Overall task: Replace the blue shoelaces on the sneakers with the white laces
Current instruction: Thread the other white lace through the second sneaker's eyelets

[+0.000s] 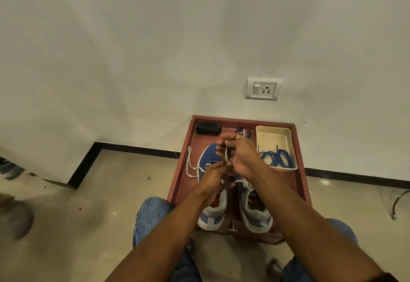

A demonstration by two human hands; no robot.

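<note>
Two blue and grey sneakers stand side by side on a low reddish-brown wooden stand (301,159), heels toward me. Over the left sneaker (209,155), my right hand (240,155) pinches a strand of white lace (226,155) and lifts it. Just below, my left hand (211,178) grips the same lace near the eyelets. A loose end of that lace loops off the shoe's left side (189,164). The right sneaker (255,210) carries a tied white lace. The removed blue laces (277,158) lie coiled in a cream tray (274,133).
A black brush (208,128) and a round polish tin (244,132) sit at the stand's back. A wall socket (263,88) is on the wall above. Another person's shoes (13,215) are on the tiled floor at far left. My jeans-clad knees flank the stand.
</note>
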